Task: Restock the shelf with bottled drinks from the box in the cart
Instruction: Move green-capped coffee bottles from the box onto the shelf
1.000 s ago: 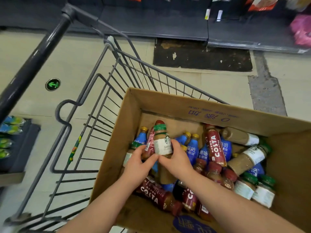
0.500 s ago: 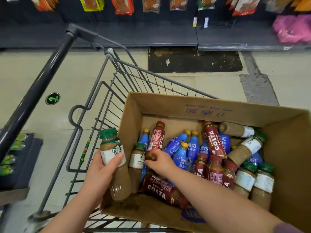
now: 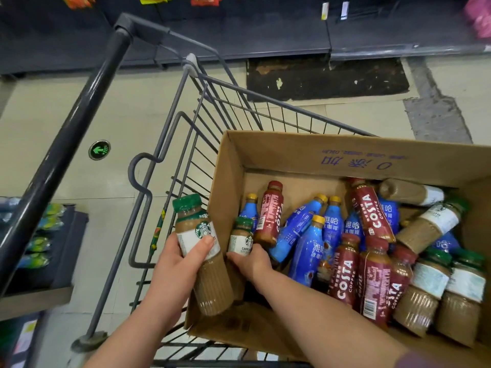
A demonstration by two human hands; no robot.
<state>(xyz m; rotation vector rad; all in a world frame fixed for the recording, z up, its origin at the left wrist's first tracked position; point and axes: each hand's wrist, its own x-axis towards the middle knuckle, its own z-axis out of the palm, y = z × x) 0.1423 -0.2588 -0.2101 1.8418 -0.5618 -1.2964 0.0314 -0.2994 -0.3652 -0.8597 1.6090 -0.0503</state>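
Left hand (image 3: 172,264) clasps a full Starbucks coffee bottle (image 3: 198,235) just left of the cardboard box (image 3: 345,155). Right hand (image 3: 252,262) seemingly curls round a second Starbucks bottle (image 3: 240,239) in the near-left corner. Probably weighty and smooth: grip mid-label.

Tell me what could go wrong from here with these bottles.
1. The left hand grips a green-capped bottle outside the box, above the wire cart. A slip could drop it there.
2. The right hand grips a second green-capped bottle in the box's corner. The red Costa bottle tilted beside it may topple when that bottle is lifted.
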